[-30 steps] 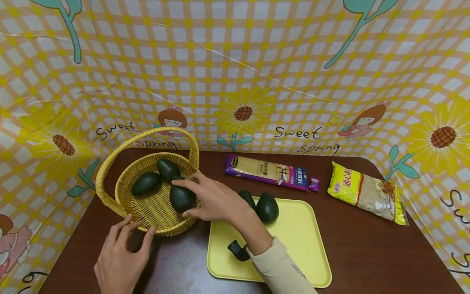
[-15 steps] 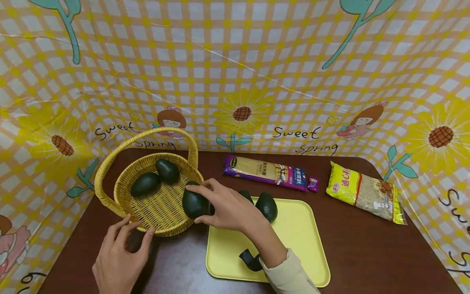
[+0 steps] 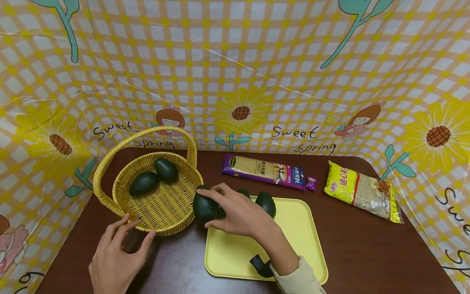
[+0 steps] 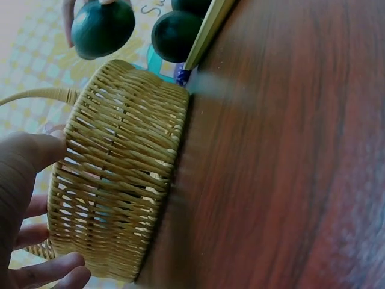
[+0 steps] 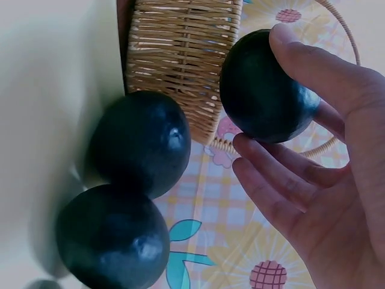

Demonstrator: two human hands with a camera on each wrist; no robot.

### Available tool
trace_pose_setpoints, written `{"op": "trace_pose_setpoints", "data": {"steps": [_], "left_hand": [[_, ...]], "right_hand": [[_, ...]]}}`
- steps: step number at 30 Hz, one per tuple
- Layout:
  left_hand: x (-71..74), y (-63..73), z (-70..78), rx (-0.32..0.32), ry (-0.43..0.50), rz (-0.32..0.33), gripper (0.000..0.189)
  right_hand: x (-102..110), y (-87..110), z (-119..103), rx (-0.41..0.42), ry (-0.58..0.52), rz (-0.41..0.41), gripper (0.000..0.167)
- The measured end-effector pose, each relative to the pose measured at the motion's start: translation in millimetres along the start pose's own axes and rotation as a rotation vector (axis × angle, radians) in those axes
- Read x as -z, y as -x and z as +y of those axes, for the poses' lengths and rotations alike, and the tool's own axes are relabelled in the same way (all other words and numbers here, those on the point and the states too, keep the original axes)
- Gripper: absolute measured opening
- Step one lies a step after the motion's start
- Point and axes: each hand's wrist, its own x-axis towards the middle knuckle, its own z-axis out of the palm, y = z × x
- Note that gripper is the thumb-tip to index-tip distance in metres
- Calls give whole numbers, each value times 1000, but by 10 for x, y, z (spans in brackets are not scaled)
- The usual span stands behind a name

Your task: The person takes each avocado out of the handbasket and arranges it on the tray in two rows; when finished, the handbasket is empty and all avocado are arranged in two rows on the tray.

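My right hand holds a dark green avocado between thumb and fingers, above the gap between basket and tray. In the right wrist view the fingertips lie against the held avocado. Two more avocados lie in the yellow wicker basket: one avocado at left, another avocado behind it. On the yellow tray, an avocado and a partly hidden avocado sit at the back. My left hand rests loosely spread fingers at the basket's near rim.
A purple spaghetti pack lies behind the tray, with a small purple sachet at its end. A yellow pasta bag is at right. The basket's tall handle arches over it. A black device sits at my right wrist.
My right hand has carried the avocado rightward from inside the basket, over its rim, to the tray's back-left corner. My left hand has stayed at the basket's rim.
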Motion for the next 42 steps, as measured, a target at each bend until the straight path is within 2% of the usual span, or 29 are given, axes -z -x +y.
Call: {"op": "trace_pose_setpoints", "data": {"steps": [15, 22, 27, 42], "left_hand": [[49, -37, -14, -3, 27, -30, 44], [53, -44, -21, 6, 28, -54, 42], [57, -50, -28, 3, 41, -52, 42], [95, -61, 0, 53, 46, -94, 40]], "right_hand": [[-58, 264, 52, 23, 12, -16, 80], [-106, 378, 59, -18, 3, -62, 79], [-168, 439, 83, -18, 2, -60, 79], [-326, 548, 109, -21, -2, -78, 78]]}}
